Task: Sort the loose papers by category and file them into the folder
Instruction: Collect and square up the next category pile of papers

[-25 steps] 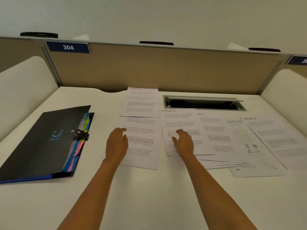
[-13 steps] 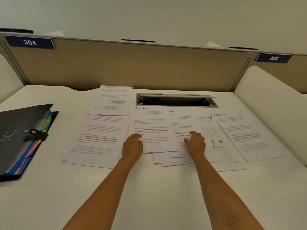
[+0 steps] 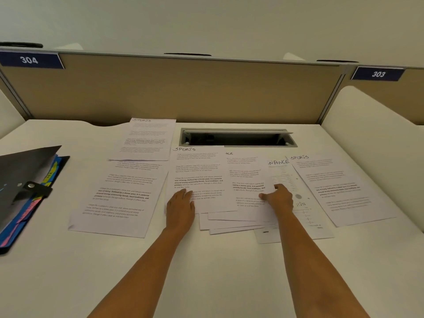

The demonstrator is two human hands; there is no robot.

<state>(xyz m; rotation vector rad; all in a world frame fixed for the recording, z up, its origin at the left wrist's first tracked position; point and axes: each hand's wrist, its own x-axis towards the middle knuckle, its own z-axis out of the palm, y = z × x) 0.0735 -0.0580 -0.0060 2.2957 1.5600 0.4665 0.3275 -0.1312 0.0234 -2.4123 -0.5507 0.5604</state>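
Status, head view: sorting under way, filing not begun as far as I can judge; folder [image 3: 25, 180] lies shut at the left edge of the desk [image 3: 206, 278], strap fastened, coloured tabs showing at its open side, well apart from both hands

Papers all out on the desk; far SPORTS sheet [image 3: 149, 138] sits by the partition [image 3: 183, 88], with a large unheaded sheet [image 3: 121, 196] just below it, top edge tucked under; centre SPORTS sheet [image 3: 197, 175] lies on a fanned stack [image 3: 227, 223]; beside it the CE sheet [image 3: 245, 171], then the NANCE sheet [image 3: 286, 177], then the right SPORTS sheet [image 3: 339, 187]; three SPORTS headings are still apart, so grouping by category looks barely started; everything remains to be gathered and put into the folder

Left hand [image 3: 181, 207]: flat, fingers straight, pressing the lower left corner of the centre SPORTS sheet; right hand [image 3: 278, 198]: thumb on top, fingers curled, apparently pinching the right edge of the CE sheet

Against the frame half a second earlier: left hand sits in much the same place; right hand lay flatter then, fingers extended on the paper, and now curls at the edge; the heading to its right read INANCE then and reads NANCE now, so the CE sheet's edge has crept over it, probably lifted or slid; folder, far SPORTS sheet and right SPORTS sheet unchanged
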